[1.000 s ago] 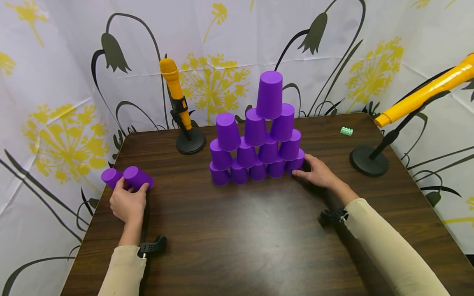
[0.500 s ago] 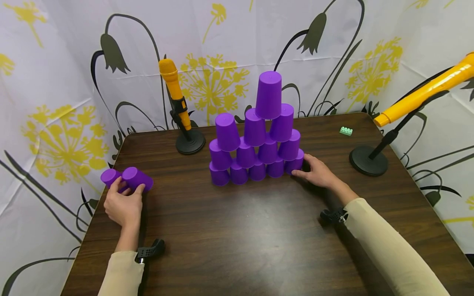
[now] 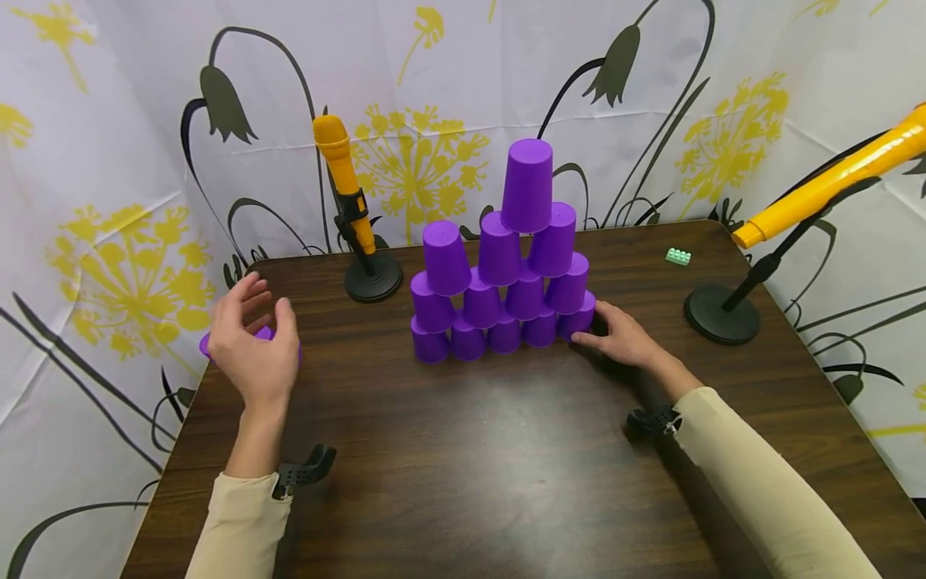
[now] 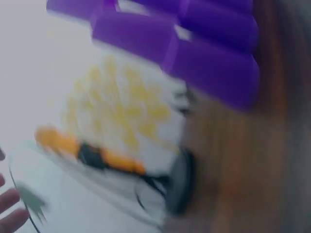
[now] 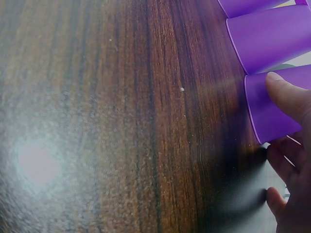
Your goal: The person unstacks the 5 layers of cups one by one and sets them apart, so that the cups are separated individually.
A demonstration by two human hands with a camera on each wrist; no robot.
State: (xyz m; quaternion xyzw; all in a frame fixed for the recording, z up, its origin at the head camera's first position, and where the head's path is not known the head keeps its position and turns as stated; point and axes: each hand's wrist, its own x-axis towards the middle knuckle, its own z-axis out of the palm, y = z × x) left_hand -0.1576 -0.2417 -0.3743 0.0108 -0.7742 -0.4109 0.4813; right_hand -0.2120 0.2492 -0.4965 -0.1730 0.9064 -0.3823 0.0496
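Purple, smooth and apparently plastic, the cups are noted from left to right. The left hand [image 3: 253, 350] shows its fingers extended, thumb well apart from them, gripping nothing visible; purple cupware [image 3: 265, 332] shows behind the gap between thumb and fingers, mostly hidden, and contact cannot be confirmed. Beyond and to the right of those fingertips stands an orange microphone [image 3: 338, 161] on a black base [image 3: 372, 277]. Farther right, well apart from the left fingers, inverted cups form a pyramid [image 3: 499, 249]: five at the bottom, then four, three and one. The right hand [image 3: 628, 336] holds the end cup [image 3: 576, 319] of the bottom row, thumb on the near side wall, other fingers around the outer side near the rim. Assessment: each cup is likely light, fairly stiff, slightly slippery and hard to break; the stack itself is easily upset. A loose cup is best taken by opposite side walls, lightly, and the end cup merely steadied. Right of the right fingers, a green brick [image 3: 678, 256] lies farther back, with a second microphone [image 3: 832, 173] beyond.
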